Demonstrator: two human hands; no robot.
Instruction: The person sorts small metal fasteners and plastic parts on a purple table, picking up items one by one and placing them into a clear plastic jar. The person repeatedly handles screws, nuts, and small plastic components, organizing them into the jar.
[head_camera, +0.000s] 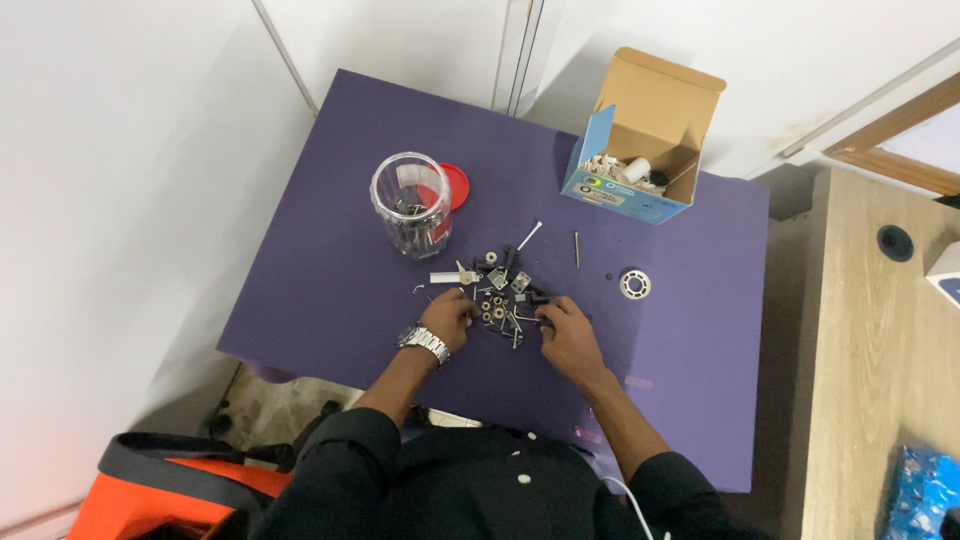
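Between both hands: scatter of small metal and black parts (503, 300) on purple table (330, 250). Left hand (447, 318) curled, fingertips on the scatter's near-left edge. Right hand (566, 330) curled, pinching a small dark piece; which one, cannot tell. Beyond left hand: clear jar (411, 205), red lid (455, 185) behind. Beyond right hand: ring bearing (635, 284), open cardboard box (645, 140).

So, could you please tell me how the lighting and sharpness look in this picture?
Head view: even, soft light, only faint shadows on the purple table; the clear jar shows slight glare; the small parts between the left hand and right hand are too tiny to resolve; edges bend slightly.
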